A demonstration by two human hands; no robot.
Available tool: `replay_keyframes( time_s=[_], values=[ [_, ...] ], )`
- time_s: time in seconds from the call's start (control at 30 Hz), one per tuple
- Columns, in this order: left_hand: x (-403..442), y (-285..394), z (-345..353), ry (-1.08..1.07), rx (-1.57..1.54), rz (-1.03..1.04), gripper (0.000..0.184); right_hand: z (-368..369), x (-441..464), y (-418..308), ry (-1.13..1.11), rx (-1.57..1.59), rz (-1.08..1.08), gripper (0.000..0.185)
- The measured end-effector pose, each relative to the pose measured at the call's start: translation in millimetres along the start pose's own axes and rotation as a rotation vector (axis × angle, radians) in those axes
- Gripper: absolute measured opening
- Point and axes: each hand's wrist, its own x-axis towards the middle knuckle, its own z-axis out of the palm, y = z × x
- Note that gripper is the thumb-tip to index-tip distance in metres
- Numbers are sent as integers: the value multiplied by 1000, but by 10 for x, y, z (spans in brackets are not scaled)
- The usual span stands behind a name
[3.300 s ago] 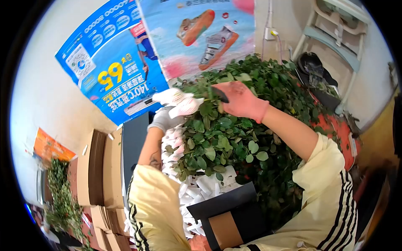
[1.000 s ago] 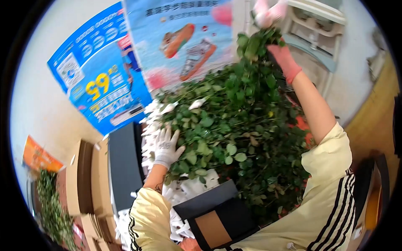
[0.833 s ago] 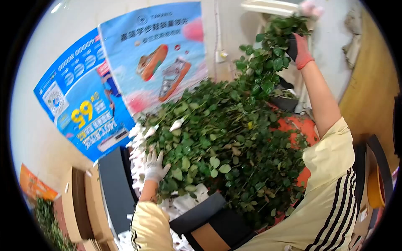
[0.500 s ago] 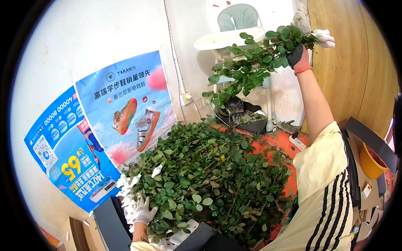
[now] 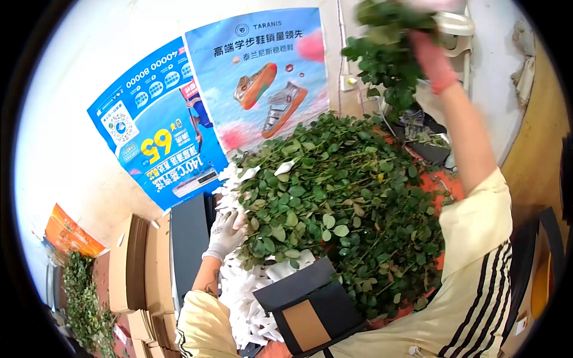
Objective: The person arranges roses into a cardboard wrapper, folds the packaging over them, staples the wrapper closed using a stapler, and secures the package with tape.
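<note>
A loose bunch of dark-green leafy stems (image 5: 391, 51) is held in the air at the upper right, with a blurred pale pink-white tip (image 5: 439, 5) cut off by the top edge. The right hand, in a pink work glove (image 5: 434, 62), appears closed around its stems; leaves and blur hide the fingertips. The bunch should be light, its stems springy and its leaves floppy and easily torn, the pale end probably the most fragile part. A firm grip low on the gathered stems looks safest, especially if the leaves are wet and slippery.

The left hand, in a whitish-grey knit glove (image 5: 225, 234), is well apart from the right, at the left edge of a broad heap of green leafy stems (image 5: 340, 197); whether it grips anything, I cannot tell. White tapered wrapped heads (image 5: 285, 167) lie on the heap, and loose white strips (image 5: 248, 298) spill below. Nearer the body is a black open box (image 5: 343, 304) with a brown panel.

Behind, a pale-blue shoe poster (image 5: 262, 45) reads "TARANIS", "高端学步鞋销量领先" and "泰兰尼斯稳稳鞋". A bright-blue poster (image 5: 158, 116) shows a QR code, large yellow figures resembling "65", and apparently "140°C".
</note>
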Motion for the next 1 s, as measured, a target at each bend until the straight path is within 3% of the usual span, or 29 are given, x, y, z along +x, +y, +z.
replay_keyframes(
  time_s=[0.03, 0.1, 0.13, 0.2, 0.33, 0.4, 0.53, 0.57, 0.67, 0.73, 0.77, 0.83, 0.87, 0.9, 0.97, 1.0],
  values=[
    [-7, 9, 16, -29, 3, -35, 57, 590, -149, -901, -1, -80, -98, 33],
    [27, 28, 58, -75, -23, -68, 62, 1420, -144, -948, -254, -407, 43, 48],
    [22, 36, 106, -70, -67, -93, 61, 1598, -58, -1400, -611, -514, 82, 49],
    [59, 125, 59, -60, 12, -19, 60, 2409, -154, -756, -739, -511, -64, 49],
    [-5, 211, -27, -30, -24, -40, 59, 2944, -481, -370, -631, -405, -168, 39],
    [-32, 188, -45, -24, -74, -47, 59, 2948, -535, -398, -606, -367, 91, 37],
    [75, 187, -36, -4, -162, -47, 57, 2966, -537, -64, -387, -387, -44, 32],
    [87, 184, -18, 6, -139, -39, 55, 2770, -480, -270, -336, -505, -9, 30],
    [117, 276, -185, -27, -179, -44, 52, 2077, -153, 88, -155, -652, 70, 29],
    [-63, 138, -42, 133, -198, -16, 49, 1140, 115, 542, -254, -1215, -267, 23],
    [-129, 133, -61, 143, -208, -2, 47, 707, 126, 509, -34, -973, 16, 18],
    [-243, 128, -116, 86, -227, -25, 39, -109, 175, 461, 160, -155, 340, 22],
    [-230, 187, -240, -102, -262, -120, 40, -519, 204, 439, 339, 209, 438, 25],
    [-351, -15, -101, -17, -215, -10, 43, -916, 165, 647, 287, 378, 267, 27],
    [-457, -162, -17, -57, -216, -146, 48, -1500, 64, 717, 164, 99, -69, 34],
    [-397, -206, -9, -120, -244, -180, 49, -1592, 17, 589, 141, -134, -101, 37]
  ],
)
